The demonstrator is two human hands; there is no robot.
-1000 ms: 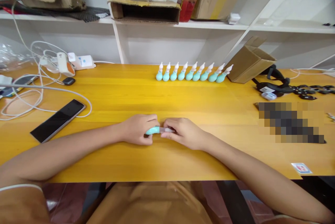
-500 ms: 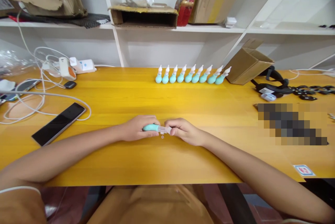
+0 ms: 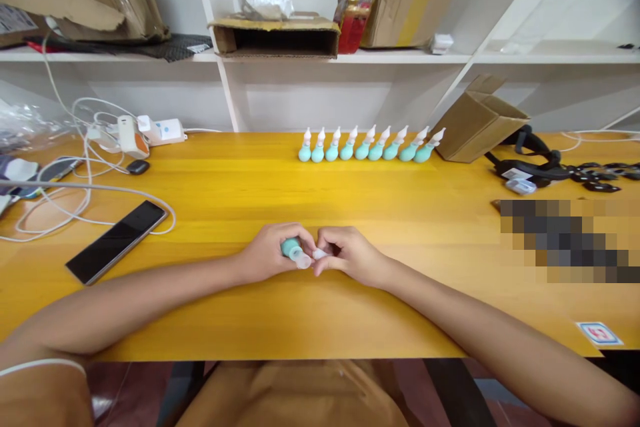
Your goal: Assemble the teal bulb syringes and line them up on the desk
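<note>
My left hand (image 3: 273, 250) is closed around the teal bulb of a nasal aspirator (image 3: 290, 248), whose clear open tube end (image 3: 302, 260) points down and towards the right. In the fingers of my right hand (image 3: 353, 254) is a small whitish translucent nozzle tip (image 3: 320, 254), partly hidden by the thumb and forefinger. Both hands are close together above the front middle of the table, fingertips almost touching. The nozzle tip looks apart from the tube. Further back stands a row of several nasal aspirators (image 3: 369, 145) with teal bulbs and pale tips pointing up.
A dark phone (image 3: 117, 240) lies on the yellow wooden table (image 3: 240, 320) at left, near tangled white cables (image 3: 87, 174) and chargers. On the right are an open cardboard box (image 3: 480, 120), a black strap (image 3: 535, 164) and a blurred-out dark item (image 3: 565, 237). Shelves with boxes rise behind.
The nozzle tip, held at the tube's end before, is now apart from it in my right hand. My left hand has turned the aspirator so that its tube faces more towards me.
</note>
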